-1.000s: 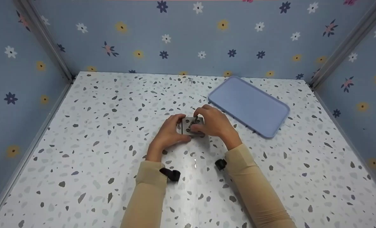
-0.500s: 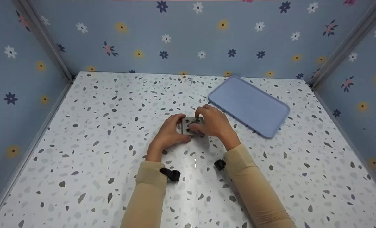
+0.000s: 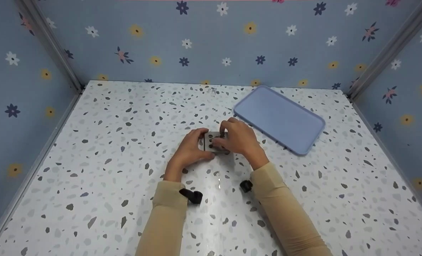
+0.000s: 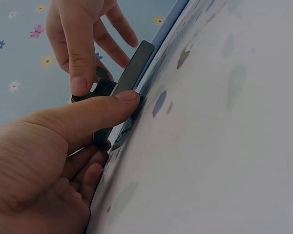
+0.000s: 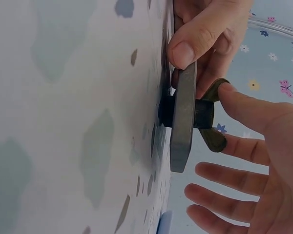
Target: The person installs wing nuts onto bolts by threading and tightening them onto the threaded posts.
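Note:
A small grey metal plate (image 3: 215, 149) with several dark holes is between the two hands, low over the tabletop. My left hand (image 3: 189, 151) grips it by its edges, thumb on the near side and fingers on the far side. A dark wing nut (image 5: 213, 139) stands out from the plate's face on a black round collar (image 5: 203, 115). My right hand (image 3: 243, 138) pinches its two wings between thumb and index finger, while the other fingers spread loosely. Behind the plate, on the table side, a second black round part (image 5: 166, 111) shows.
A pale blue tray (image 3: 278, 121) lies at an angle on the speckled white table (image 3: 125, 149), behind and right of the right hand. Blue flowered panels (image 3: 211, 39) close in the back and both sides.
The right thumb and index finger have turned a little around the wing nut, and the right wrist has shifted slightly left. The left hand and the plate stay in place.

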A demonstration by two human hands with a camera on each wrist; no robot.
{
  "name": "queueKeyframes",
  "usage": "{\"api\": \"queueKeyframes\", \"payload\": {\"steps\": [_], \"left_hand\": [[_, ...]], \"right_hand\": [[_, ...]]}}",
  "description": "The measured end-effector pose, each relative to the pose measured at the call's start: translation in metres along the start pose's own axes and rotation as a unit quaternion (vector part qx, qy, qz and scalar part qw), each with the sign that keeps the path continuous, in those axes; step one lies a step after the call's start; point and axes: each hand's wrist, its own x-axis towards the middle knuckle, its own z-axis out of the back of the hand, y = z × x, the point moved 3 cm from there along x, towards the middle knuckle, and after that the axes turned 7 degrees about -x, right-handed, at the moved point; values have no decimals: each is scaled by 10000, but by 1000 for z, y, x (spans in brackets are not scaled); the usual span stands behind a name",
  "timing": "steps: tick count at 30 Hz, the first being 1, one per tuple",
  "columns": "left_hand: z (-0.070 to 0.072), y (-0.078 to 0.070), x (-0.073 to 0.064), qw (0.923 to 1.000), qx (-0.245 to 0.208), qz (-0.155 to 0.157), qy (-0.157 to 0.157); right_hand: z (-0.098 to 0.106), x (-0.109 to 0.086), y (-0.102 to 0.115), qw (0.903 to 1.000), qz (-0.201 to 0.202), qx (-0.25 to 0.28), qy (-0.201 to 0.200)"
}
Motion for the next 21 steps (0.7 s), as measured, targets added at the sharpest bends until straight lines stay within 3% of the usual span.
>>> {"api": "queueKeyframes", "payload": {"steps": [21], "left_hand": [[0, -1, -1, 9999, 74, -73, -5]], "right_hand": [[-5, -1, 4, 9993, -276, -115, -216]]}}
